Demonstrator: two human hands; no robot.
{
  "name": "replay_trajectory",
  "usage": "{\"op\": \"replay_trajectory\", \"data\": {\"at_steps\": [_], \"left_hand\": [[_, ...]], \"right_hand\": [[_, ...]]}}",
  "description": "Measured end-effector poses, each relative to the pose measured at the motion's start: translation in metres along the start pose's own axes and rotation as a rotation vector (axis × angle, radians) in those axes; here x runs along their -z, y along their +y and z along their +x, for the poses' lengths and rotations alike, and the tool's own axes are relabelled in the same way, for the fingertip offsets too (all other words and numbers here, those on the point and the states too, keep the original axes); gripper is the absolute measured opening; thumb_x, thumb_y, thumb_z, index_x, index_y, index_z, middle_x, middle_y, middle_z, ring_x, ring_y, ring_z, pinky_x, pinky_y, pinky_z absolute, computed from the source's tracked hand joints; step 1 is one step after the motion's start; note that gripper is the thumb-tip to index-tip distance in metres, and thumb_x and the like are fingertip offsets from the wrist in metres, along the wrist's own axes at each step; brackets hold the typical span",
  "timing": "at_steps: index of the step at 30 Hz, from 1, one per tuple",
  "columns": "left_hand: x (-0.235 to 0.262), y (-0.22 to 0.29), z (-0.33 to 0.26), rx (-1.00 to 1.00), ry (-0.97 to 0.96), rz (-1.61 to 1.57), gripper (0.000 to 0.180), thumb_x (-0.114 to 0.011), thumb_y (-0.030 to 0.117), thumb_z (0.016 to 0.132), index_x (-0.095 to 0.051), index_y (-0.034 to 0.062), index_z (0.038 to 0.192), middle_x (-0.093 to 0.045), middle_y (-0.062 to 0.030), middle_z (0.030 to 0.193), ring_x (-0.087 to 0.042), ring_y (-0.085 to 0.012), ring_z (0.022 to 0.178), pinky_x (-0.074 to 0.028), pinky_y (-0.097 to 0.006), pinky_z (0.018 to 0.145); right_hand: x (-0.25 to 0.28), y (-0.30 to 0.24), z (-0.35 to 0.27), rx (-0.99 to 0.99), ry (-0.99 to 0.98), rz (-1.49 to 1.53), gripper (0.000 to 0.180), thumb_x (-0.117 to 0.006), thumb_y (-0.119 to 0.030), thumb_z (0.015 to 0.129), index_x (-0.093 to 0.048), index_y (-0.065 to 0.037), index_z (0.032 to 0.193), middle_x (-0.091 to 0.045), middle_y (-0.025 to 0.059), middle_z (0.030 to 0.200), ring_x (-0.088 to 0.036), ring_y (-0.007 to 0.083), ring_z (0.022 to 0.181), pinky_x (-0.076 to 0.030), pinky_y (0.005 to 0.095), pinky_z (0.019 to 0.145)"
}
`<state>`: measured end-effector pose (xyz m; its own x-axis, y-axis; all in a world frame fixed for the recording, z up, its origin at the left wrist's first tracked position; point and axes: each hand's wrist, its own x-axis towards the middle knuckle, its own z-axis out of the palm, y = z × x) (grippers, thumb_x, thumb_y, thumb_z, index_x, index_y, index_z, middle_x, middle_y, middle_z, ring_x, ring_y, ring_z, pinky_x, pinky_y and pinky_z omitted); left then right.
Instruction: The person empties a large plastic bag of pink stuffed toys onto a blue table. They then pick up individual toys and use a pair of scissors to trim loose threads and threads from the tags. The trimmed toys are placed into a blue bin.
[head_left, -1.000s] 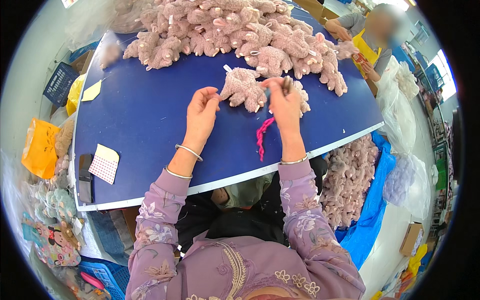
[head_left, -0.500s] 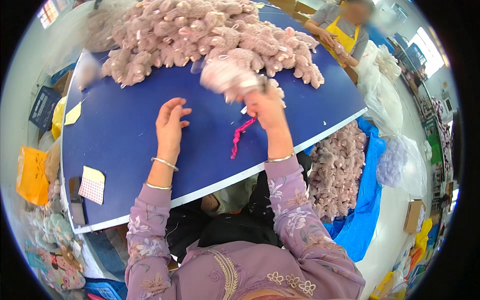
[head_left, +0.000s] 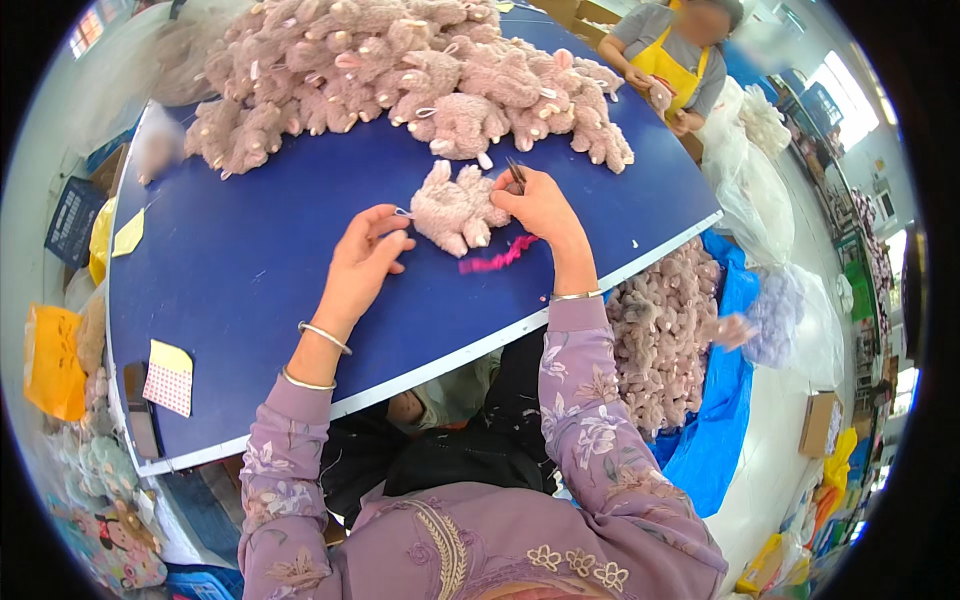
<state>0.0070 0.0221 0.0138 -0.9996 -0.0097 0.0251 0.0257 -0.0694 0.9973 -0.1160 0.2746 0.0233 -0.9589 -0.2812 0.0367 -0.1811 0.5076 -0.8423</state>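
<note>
Holding dark pointed tool [head_left: 516,173], right grip [head_left: 543,208] could've snagged plush animal [head_left: 452,212] by slipping (left grip [head_left: 362,256] near loop [head_left: 403,212], closure unclear).

Fluffy pale-pink plush toy [head_left: 455,212] between your left hand [head_left: 360,255] and right hand [head_left: 545,210], white loop [head_left: 403,212] toward the left, slim dark tool [head_left: 516,176] in the right.

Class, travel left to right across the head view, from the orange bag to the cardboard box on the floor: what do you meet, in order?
Orange bag, sticker sheet, left hand, plush toy, right hand, cardboard box.
</note>
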Motion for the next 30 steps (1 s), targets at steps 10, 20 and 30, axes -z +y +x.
{"op": "replay_trajectory", "data": {"at_steps": [10, 20, 30], "left_hand": [[0.007, 0.000, 0.005, 0.052, 0.110, -0.331, 0.051, -0.063, 0.016, 0.091, -0.040, 0.0021, 0.134, -0.054, -0.0100, 0.125, -0.059, -0.0193, 0.107, -0.053, -0.034, 0.086], [0.022, 0.019, 0.013, -0.179, 0.289, -0.528, 0.025, -0.058, 0.007, 0.091, -0.056, -0.0020, 0.114, -0.066, -0.0103, 0.101, -0.065, -0.0152, 0.088, -0.054, -0.027, 0.074], [0.029, 0.013, 0.015, -0.178, 0.368, -0.606, 0.026, -0.056, 0.009, 0.092, -0.055, -0.0025, 0.116, -0.064, -0.0094, 0.104, -0.064, -0.0152, 0.090, -0.053, -0.028, 0.077]], "right_hand": [[-0.049, -0.052, -0.026, 0.031, -0.200, 0.531, 0.039, -0.068, -0.014, 0.083, -0.055, 0.002, 0.116, -0.054, -0.0004, 0.071, -0.046, 0.0061, 0.049, -0.036, 0.0222, 0.042], [-0.053, -0.061, -0.033, 0.041, -0.169, 0.538, 0.024, -0.060, -0.022, 0.093, -0.060, 0.000, 0.085, -0.055, 0.0018, 0.064, -0.041, 0.0044, 0.045, -0.033, 0.0211, 0.040], [-0.086, -0.082, -0.051, 0.238, -0.123, 0.613, 0.021, -0.072, -0.007, 0.082, -0.061, 0.000, 0.098, -0.065, 0.0002, 0.088, -0.051, 0.0013, 0.067, -0.043, 0.0178, 0.061]]}}
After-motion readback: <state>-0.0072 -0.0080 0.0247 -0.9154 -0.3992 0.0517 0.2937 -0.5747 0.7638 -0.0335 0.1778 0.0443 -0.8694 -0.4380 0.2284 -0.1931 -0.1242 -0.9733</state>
